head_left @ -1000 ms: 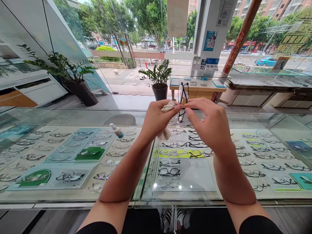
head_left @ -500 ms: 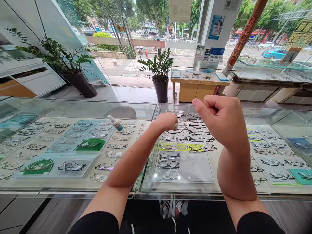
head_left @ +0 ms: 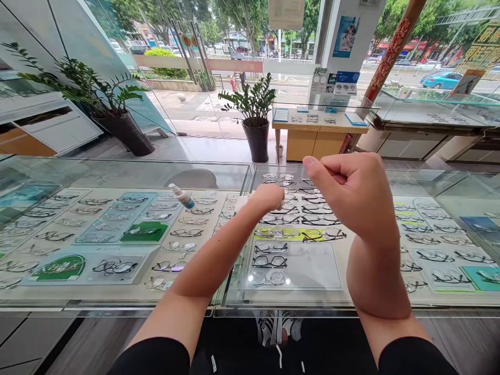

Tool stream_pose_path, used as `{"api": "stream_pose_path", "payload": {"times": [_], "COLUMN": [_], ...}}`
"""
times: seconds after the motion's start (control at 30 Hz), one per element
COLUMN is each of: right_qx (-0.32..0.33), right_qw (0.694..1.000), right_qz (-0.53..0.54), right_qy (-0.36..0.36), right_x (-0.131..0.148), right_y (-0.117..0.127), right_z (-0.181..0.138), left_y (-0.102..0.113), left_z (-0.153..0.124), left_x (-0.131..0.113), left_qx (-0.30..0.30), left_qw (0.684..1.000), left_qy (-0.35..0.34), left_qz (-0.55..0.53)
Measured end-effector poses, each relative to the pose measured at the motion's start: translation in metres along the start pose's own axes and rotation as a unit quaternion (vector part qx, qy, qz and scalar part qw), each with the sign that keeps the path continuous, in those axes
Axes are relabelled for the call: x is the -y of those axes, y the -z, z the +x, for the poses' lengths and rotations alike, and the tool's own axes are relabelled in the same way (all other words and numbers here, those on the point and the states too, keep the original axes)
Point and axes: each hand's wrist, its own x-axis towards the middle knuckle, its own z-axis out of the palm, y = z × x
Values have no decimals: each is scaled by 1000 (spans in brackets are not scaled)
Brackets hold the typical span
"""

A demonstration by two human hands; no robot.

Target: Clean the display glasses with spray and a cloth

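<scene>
Right of the slanting white-and-blue plastic spray bottle [head_left: 183, 197] on the glass tabletop [head_left: 136, 175], the nearer left hand [head_left: 269, 197] clasps whitish cloth [head_left: 282, 205], fingers curled; the right hand [head_left: 353, 190] is clenched, contents hidden.

Nothing is reading legibly: yellow characters [head_left: 482, 49] are showing, blurred, on the window [head_left: 437, 31], and the label [head_left: 187, 200] on the spray bottle [head_left: 178, 192] towards the bench's [head_left: 297, 301] far edge is appearing too small.
</scene>
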Motion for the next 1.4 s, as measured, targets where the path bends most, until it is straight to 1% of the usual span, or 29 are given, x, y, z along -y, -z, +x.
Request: {"api": "stream_pose_path", "payload": {"times": [0.13,0.33,0.53,0.67,0.8,0.87,0.93,0.97,1.0,1.03,1.1,1.17,1.2,1.23,1.27,1.33,1.4], "right_qx": [-5,-23,-28,-21,-25,-36,-53,-62,-72,-78,-77,-74,-77,-80,-82,-72,-56], "right_qw": [1000,998,997,997,997,996,994,992,990,988,985,984,983,983,983,985,987], "right_qz": [20,54,67,70,74,81,96,106,117,130,152,164,167,167,165,157,149], "right_qy": [5,4,13,6,-3,0,4,5,5,4,2,-1,-1,1,5,20,38], "right_x": [-1,0,-1,-2,-2,-4,-6,-7,-8,-10,-12,-12,-12,-11,-10,-8,-6], "right_y": [0,1,0,0,1,1,1,1,0,0,-2,-5,-6,-8,-9,-12,-14], "right_z": [0,-1,-1,-1,-2,-3,-3,-3,-3,-3,-2,-1,-1,0,0,0,-1], "left_y": [2,4,-5,-5,8,21,37,45,53,60,71,77,78,78,78,76,75], "left_z": [0,3,13,12,-2,-14,-32,-43,-54,-67,-94,-119,-131,-140,-148,-158,-163], "left_x": [5,11,14,14,14,17,21,23,23,22,17,8,3,-2,-7,-15,-20], "left_qx": [-8,-81,-74,-81,-111,-133,-170,-195,-240,-280,-353,-394,-400,-403,-404,-399,-391], "left_qw": [1000,996,997,996,992,988,980,972,945,905,811,731,703,682,667,657,661], "left_qy": [-2,29,26,21,17,17,7,-7,-39,-83,-127,-142,-151,-159,-167,-183,-195], "left_qz": [-5,-9,-24,-35,-60,-70,-102,-132,-217,-309,-449,-539,-568,-590,-604,-612,-610]}}
